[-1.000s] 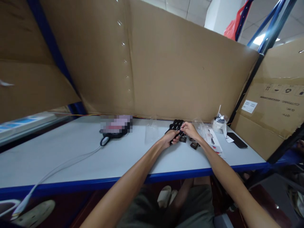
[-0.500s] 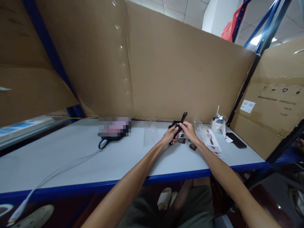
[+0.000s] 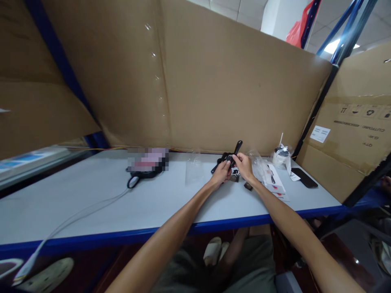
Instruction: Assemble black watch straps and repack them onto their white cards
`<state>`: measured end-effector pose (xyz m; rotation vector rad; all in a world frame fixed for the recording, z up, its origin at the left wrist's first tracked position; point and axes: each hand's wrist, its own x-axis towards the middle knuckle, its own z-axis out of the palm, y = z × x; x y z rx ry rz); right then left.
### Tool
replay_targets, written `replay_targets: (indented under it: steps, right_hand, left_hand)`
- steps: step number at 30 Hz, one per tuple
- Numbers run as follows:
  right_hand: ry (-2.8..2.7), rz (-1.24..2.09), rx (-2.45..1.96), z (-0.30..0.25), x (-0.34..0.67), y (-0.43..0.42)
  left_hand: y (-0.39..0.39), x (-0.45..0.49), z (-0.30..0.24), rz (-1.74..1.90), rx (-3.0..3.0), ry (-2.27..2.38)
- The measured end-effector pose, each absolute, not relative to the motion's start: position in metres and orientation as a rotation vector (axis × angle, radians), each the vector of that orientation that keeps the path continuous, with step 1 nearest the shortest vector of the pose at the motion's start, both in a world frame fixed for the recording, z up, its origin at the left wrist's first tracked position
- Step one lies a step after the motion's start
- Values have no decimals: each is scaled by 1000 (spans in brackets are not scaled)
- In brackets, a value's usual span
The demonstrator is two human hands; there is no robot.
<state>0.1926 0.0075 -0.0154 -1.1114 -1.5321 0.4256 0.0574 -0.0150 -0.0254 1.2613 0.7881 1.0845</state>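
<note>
My left hand (image 3: 222, 174) is closed around the lower part of a black tool with a long handle (image 3: 238, 147); the handle points up and away. The fingers of my right hand (image 3: 243, 165) are pinched against the same tool, just below the handle. Its working part is mostly hidden between my hands, so its exact kind does not show. More black items (image 3: 217, 166) lie behind my left hand. Small dark pieces (image 3: 235, 176) sit on the table under my hands, with a brown-black square piece (image 3: 248, 186) nearer me.
Clear plastic bags (image 3: 194, 171) lie to the left of my hands. White printed boxes (image 3: 275, 179), a wrapped cup (image 3: 281, 158) and a black phone (image 3: 304, 178) are on the right. A black pouch (image 3: 149, 174) with a cable lies left. Cardboard (image 3: 214, 89) walls the back.
Both hands stay on the black tool and have shifted it slightly. My right fingers sit a little lower on it, and more of the black items behind shows. The view has tilted slightly.
</note>
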Motion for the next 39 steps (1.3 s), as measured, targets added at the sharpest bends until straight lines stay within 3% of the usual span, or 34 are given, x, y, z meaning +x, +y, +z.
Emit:
replay_targets:
  steps: [20,30,39]
  right_hand:
    - [-1546,303,-1119,-3,189,-11]
    - [-1428,918,-935,3,190,-6]
    - [-1571,678,-994,1,186,-11]
  left_hand:
    - [-15,55,-30,1103,1302,704]
    - [-15,53,-25,1344,1253,737]
    - [-19,55,-25,1347,1241,731]
